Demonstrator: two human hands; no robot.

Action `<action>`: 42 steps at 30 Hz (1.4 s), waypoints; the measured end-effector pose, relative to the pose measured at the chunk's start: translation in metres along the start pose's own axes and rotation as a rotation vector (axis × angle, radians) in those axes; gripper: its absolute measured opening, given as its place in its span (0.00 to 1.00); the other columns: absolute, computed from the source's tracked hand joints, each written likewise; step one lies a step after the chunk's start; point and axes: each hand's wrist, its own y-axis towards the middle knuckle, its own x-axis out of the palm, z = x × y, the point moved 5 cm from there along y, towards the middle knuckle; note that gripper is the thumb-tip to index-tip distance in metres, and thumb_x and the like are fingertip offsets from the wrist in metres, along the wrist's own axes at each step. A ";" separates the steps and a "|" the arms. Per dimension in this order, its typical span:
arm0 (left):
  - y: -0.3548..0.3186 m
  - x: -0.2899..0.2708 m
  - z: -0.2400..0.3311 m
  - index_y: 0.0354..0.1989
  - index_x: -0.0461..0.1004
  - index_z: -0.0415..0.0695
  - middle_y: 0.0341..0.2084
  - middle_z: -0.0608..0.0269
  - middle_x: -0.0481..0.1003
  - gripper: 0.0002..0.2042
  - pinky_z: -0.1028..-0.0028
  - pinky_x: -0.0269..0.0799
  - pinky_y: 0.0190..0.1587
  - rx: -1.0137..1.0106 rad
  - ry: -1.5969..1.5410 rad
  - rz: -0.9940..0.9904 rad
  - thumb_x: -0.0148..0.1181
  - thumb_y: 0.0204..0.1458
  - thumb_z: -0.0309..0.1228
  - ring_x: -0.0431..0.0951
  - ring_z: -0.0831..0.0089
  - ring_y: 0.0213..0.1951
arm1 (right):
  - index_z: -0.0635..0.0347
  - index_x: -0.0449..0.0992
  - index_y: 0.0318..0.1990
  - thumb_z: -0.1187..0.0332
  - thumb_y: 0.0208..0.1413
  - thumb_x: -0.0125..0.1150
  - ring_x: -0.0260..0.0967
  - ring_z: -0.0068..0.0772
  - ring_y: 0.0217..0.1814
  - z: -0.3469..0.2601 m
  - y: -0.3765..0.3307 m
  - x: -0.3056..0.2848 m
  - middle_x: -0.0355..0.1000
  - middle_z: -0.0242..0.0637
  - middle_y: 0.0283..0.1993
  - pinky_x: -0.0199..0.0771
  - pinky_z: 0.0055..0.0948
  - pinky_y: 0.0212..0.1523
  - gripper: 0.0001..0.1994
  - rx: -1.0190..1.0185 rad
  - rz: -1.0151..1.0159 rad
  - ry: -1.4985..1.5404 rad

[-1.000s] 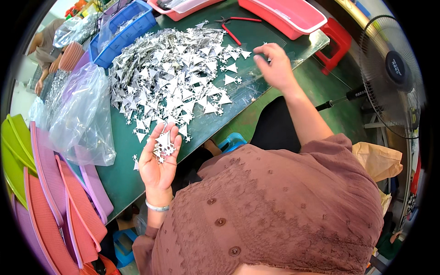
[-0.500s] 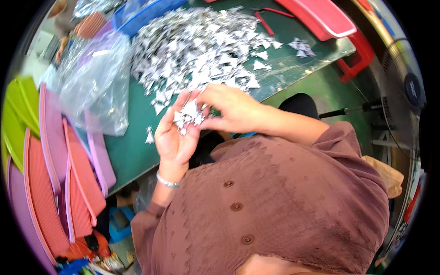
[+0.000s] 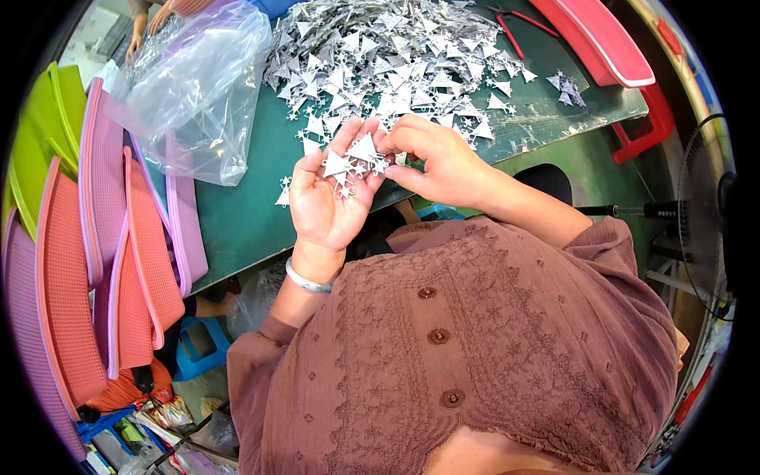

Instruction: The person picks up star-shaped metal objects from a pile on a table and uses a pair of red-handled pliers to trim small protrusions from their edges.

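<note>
My left hand (image 3: 323, 210) is turned palm up, with several small silver triangular metal pieces (image 3: 337, 165) lying in it and across its fingers. Close beside them is my right hand (image 3: 447, 162), thumb and fingertips drawn together at the edge of the held pieces. What exactly the right fingertips pinch is too small to make out. A large heap of the same silver pieces (image 3: 396, 59) spreads over the green table (image 3: 229, 229) just beyond both hands. One loose piece (image 3: 283, 192) lies left of my left hand.
Clear plastic bag (image 3: 198, 103) and pink, purple and green bins (image 3: 67, 277) crowd the left. Red-handled pliers (image 3: 511, 36), a red tray (image 3: 590, 39) and a small cluster of pieces (image 3: 566, 89) sit at the far right. A fan (image 3: 704, 214) stands beyond.
The view has shifted, so the table things appear higher and further right. In my left palm the pieces lie more spread out. My right fingers stay beside them.
</note>
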 end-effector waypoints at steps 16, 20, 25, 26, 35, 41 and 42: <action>-0.001 -0.003 -0.002 0.54 0.55 0.32 0.51 0.46 0.59 0.24 0.59 0.55 0.55 -0.011 -0.030 0.070 0.38 0.52 0.37 0.61 0.57 0.51 | 0.63 0.68 0.24 0.71 0.41 0.58 0.66 0.30 0.21 0.012 0.004 0.002 0.66 0.37 0.20 0.65 0.26 0.22 0.06 0.292 0.141 0.181; -0.001 -0.008 -0.002 0.56 0.51 0.32 0.55 0.42 0.53 0.25 0.55 0.45 0.60 0.005 -0.076 0.048 0.38 0.53 0.36 0.54 0.53 0.57 | 0.65 0.69 0.25 0.72 0.43 0.57 0.65 0.24 0.20 0.018 0.007 0.002 0.67 0.36 0.19 0.64 0.23 0.21 0.06 0.322 0.129 0.250; -0.001 -0.012 -0.001 0.56 0.51 0.32 0.53 0.42 0.55 0.25 0.55 0.44 0.60 -0.009 -0.103 0.013 0.39 0.53 0.37 0.55 0.53 0.56 | 0.66 0.71 0.32 0.72 0.44 0.56 0.66 0.23 0.21 0.018 0.008 0.003 0.68 0.36 0.20 0.65 0.22 0.22 0.08 0.331 0.103 0.294; -0.001 -0.011 -0.001 0.56 0.51 0.32 0.53 0.42 0.55 0.25 0.55 0.44 0.60 -0.008 -0.105 0.013 0.39 0.52 0.36 0.56 0.52 0.55 | 0.67 0.71 0.33 0.72 0.44 0.56 0.66 0.23 0.22 0.018 0.007 0.004 0.68 0.36 0.20 0.65 0.22 0.23 0.08 0.317 0.107 0.294; -0.003 -0.010 -0.003 0.56 0.52 0.35 0.48 0.47 0.60 0.24 0.61 0.58 0.55 0.069 0.178 0.108 0.41 0.48 0.21 0.64 0.60 0.48 | 0.59 0.72 0.38 0.73 0.43 0.55 0.67 0.33 0.28 0.006 0.010 0.003 0.68 0.39 0.27 0.68 0.27 0.29 0.11 0.130 0.178 0.211; -0.003 -0.008 0.003 0.56 0.52 0.35 0.48 0.48 0.61 0.25 0.63 0.61 0.53 0.072 0.078 0.064 0.41 0.45 0.20 0.65 0.60 0.47 | 0.51 0.74 0.36 0.70 0.39 0.60 0.61 0.39 0.39 -0.008 0.009 0.007 0.62 0.37 0.36 0.65 0.31 0.38 0.12 -0.068 0.050 -0.079; -0.003 -0.009 0.004 0.56 0.52 0.35 0.47 0.48 0.61 0.25 0.63 0.61 0.52 0.062 0.046 0.038 0.41 0.45 0.20 0.65 0.61 0.47 | 0.52 0.74 0.36 0.70 0.38 0.61 0.60 0.39 0.41 -0.011 0.010 0.005 0.62 0.37 0.38 0.64 0.31 0.39 0.12 -0.063 0.052 -0.098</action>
